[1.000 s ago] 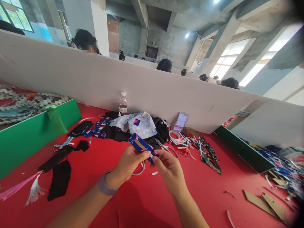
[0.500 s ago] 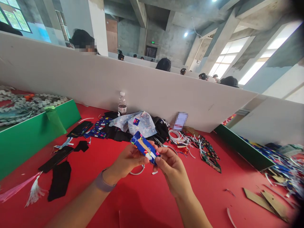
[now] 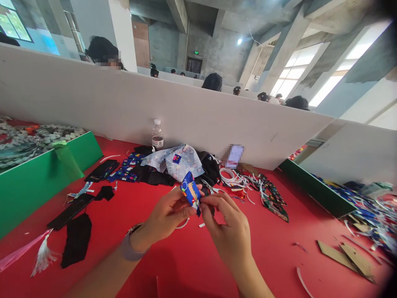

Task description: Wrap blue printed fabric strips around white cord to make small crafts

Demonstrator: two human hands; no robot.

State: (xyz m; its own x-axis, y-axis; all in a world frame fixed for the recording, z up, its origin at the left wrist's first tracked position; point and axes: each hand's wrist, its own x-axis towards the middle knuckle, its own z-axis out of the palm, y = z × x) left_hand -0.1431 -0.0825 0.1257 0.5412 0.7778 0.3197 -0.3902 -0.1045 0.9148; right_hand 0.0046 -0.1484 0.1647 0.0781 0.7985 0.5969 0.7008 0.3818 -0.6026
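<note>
A small blue printed fabric piece (image 3: 190, 191), folded over with a tan strip along its middle, is held above the red table. My left hand (image 3: 169, 213) grips it from the left, fingers behind and thumb along its lower side. At its lower right end, the thumb and fingertips of my right hand (image 3: 228, 219) pinch the edge. Just behind the hands lies a pale blue printed cloth (image 3: 186, 161) on a heap of black fabric (image 3: 209, 165). Metal scissors (image 3: 214, 190) are partly hidden by my right hand.
A bottle (image 3: 157, 134) and a phone (image 3: 235, 156) stand against the white partition (image 3: 130, 107). A roll of white tape (image 3: 227, 175) lies among scraps. Green-walled bins (image 3: 87, 151) flank the red table (image 3: 124, 223). Black fabric pieces (image 3: 76, 240) lie left, cardboard strips (image 3: 339, 258) right.
The fabric piece has turned more upright in my hands, its lower end bent toward my right fingers. My right hand's fingers have drawn together at that end. The view has shifted slightly.
</note>
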